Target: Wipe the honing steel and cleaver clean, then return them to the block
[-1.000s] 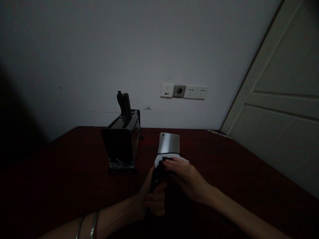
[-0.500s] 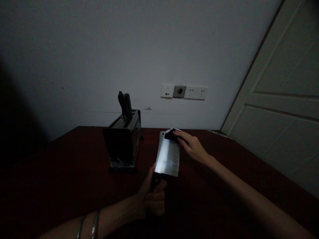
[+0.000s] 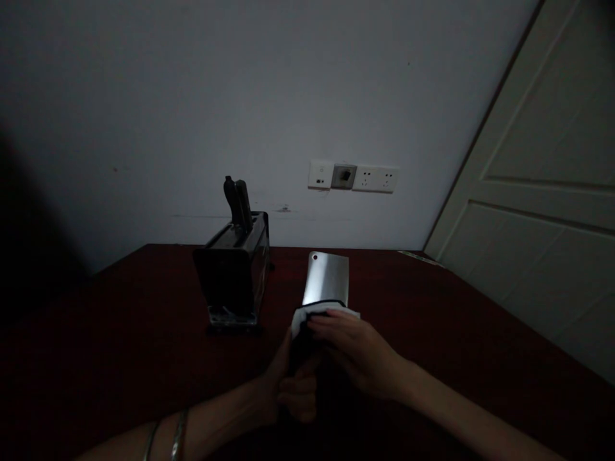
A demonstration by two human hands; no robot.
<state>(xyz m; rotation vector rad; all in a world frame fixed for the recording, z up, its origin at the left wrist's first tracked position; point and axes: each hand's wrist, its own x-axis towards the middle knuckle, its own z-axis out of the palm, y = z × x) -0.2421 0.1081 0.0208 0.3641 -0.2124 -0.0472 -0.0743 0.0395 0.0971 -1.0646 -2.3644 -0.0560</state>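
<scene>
A cleaver [image 3: 327, 276] with a broad shiny blade and a hole near its far corner points away from me over the table. Its dark handle is wrapped in the fingers of my left hand [image 3: 293, 384], which wears bangles at the wrist. Across the lower blade, near the handle, lies a black and white cloth [image 3: 319, 309]. My right hand [image 3: 358, 346] presses this cloth onto the blade with its fingers bent over it. The cloth and my right hand hide the handle end of the blade.
Left of the cleaver stands a dark knife block [image 3: 230, 275] with two black-handled knives [image 3: 237, 203] in it. The dark red table [image 3: 408, 301] meets a wall with a row of sockets [image 3: 353, 176]. A white door [image 3: 542, 211] is on the right.
My right hand has drawn the cloth from the far end of the blade down toward the handle, baring the far end. My left hand keeps its hold on the cleaver.
</scene>
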